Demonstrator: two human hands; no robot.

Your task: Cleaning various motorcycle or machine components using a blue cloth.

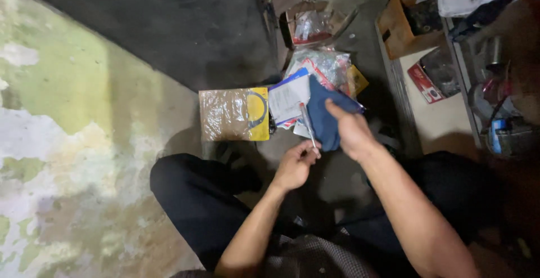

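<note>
One thin metal rod (308, 126), pinched at its lower end by the left hand (293, 165). One blue cloth (325, 117), gripped by the right hand (350, 131), touching the rod. One gasket packet (235, 114), several plastic packets (326, 67), one cardboard box (402, 27). Dark concrete floor (169, 30). Both forearms extended forward over the knees.

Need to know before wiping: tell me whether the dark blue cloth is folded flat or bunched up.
Bunched up. The dark blue cloth hangs crumpled from the right hand, beside the thin metal rod that the left hand holds.
</note>
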